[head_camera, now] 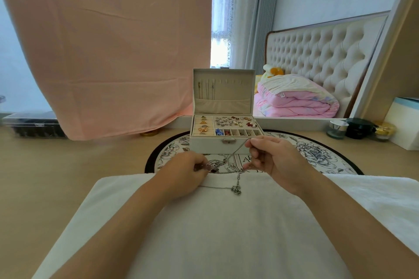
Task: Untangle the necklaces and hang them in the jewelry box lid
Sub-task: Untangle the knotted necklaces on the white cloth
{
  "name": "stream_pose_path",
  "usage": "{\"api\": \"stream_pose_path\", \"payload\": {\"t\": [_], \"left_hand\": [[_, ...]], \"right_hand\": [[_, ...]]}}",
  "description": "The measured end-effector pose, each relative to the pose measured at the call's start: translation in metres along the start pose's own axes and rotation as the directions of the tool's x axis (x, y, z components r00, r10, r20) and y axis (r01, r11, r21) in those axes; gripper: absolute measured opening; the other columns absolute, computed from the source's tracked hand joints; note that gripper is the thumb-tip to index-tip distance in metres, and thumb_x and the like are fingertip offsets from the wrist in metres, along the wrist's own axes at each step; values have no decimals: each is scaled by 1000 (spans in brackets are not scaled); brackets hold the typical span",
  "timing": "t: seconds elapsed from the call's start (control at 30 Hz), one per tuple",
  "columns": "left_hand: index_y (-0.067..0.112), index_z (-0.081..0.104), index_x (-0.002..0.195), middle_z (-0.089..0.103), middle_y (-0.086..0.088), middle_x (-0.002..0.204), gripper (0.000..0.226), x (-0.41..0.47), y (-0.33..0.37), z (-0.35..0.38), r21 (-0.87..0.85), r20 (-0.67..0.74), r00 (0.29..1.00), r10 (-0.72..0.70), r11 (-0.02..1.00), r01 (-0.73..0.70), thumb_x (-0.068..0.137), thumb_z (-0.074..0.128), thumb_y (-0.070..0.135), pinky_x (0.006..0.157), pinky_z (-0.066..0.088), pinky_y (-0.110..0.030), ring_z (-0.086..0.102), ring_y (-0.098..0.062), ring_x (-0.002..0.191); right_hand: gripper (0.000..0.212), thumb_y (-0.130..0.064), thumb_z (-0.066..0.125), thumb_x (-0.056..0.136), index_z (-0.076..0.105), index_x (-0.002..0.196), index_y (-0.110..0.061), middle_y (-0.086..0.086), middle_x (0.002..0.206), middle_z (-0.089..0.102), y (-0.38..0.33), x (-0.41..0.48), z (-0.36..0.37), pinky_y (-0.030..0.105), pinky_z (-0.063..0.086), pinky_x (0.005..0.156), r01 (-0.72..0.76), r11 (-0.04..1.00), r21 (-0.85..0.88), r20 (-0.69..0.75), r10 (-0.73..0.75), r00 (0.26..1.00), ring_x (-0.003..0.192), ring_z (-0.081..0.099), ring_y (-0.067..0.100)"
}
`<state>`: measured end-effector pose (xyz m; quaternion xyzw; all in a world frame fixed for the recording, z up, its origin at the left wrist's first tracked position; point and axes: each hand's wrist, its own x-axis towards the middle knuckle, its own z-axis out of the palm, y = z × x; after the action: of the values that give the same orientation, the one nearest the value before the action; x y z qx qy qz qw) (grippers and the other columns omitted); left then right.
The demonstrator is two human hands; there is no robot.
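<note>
Silver necklaces [229, 165] all in a knot, bunched between the two grips: the left grip [188, 172] pinches one side, the right grip [272, 156] holds a fine strand up from the tangle. A chunkier strand trails below. Just beyond the grips sits the cream jewelry box [204, 146], its lid [235, 88] upright and open, thin chains [205, 92] hanging at its left hooks.

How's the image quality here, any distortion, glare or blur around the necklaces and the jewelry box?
Head view: wide-angle distortion bends straight lines near the edges; the window is blown out white; daylight is soft, without hard shadows; the necklaces between left hand and right hand look slightly blurred; the jewelry box is sharper.
</note>
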<state>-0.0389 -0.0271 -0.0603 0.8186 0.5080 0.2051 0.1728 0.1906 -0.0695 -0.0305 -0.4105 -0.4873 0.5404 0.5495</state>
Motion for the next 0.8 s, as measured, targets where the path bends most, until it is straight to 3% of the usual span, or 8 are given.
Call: {"api": "stream_pose_path", "payload": {"t": [0.1, 0.23, 0.33, 0.5, 0.57, 0.67, 0.73, 0.8], "left_hand": [[44, 56, 125, 50, 17, 119, 45, -1, 6, 10, 2, -125, 979, 161, 987, -162, 88, 66, 20, 101, 38, -26, 44, -5, 115], [37, 69, 103, 57, 16, 102, 24, -4, 29, 20, 121, -294, 830, 474, 880, -460, 82, 75, 25, 80, 46, -26, 51, -5, 98], [31, 76, 101, 61, 11, 96, 25, 1, 36, 32, 203, -337, 789, 514, 858, -473, 77, 83, 30, 66, 41, -25, 54, -10, 89], [27, 80, 91, 66, 11, 91, 15, 11, 31, 38, 250, -385, 767, 513, 858, -449, 76, 84, 29, 64, 37, -25, 55, -13, 87], [28, 80, 91, 65, 14, 93, 10, 11, 29, 35, 156, -388, 797, 463, 885, -439, 81, 80, 30, 68, 42, -24, 54, -9, 92], [31, 73, 91, 65, 18, 98, 6, 7, 23, 29, -41, -310, 877, 368, 916, -399, 88, 74, 26, 86, 48, -25, 55, -1, 99], [29, 66, 84, 68, 14, 92, 12, 2, 19, 21, -189, -248, 928, 277, 926, -327, 89, 68, 18, 84, 51, -28, 61, -3, 93], [19, 58, 75, 69, 7, 82, 12, -4, 23, 11, -501, -180, 975, 133, 840, -207, 83, 56, 11, 77, 52, -27, 63, -9, 82]], "right_hand": [[20, -7, 52, 100, 69, 92, 0, 8, 66, 55, 1, 0, 3, 46, 59, 76, 8, 999, -31, 19, -8, 1000, 53, 49, 19], [18, -7, 52, 99, 68, 98, 2, 8, 69, 57, 0, -1, 5, 40, 60, 70, 6, 1000, 18, 40, -7, 999, 57, 52, 19], [16, -3, 50, 98, 65, 104, 1, 9, 72, 57, -3, 0, 4, 38, 59, 71, -2, 996, 91, 40, -2, 999, 60, 55, 19], [20, -1, 46, 99, 62, 111, 2, 9, 73, 56, -7, 2, 2, 50, 60, 82, -19, 970, 243, 54, 6, 999, 63, 57, 20], [20, -2, 47, 99, 64, 109, -1, 8, 73, 57, -8, 3, 0, 43, 61, 69, -21, 976, 215, 18, 18, 1000, 61, 55, 20], [19, -3, 49, 100, 67, 104, -7, 4, 73, 57, -4, 6, -7, 28, 42, 49, -20, 1000, 19, -117, 22, 993, 56, 48, 16], [20, -3, 50, 99, 69, 100, -9, 2, 71, 58, -1, 8, -11, 24, 32, 46, -22, 992, -127, -199, -4, 980, 51, 43, 13], [21, -3, 52, 96, 71, 93, -12, 1, 71, 61, 1, 8, -13, 20, 31, 44, -29, 951, -309, -255, -53, 966, 46, 41, 7]]}}
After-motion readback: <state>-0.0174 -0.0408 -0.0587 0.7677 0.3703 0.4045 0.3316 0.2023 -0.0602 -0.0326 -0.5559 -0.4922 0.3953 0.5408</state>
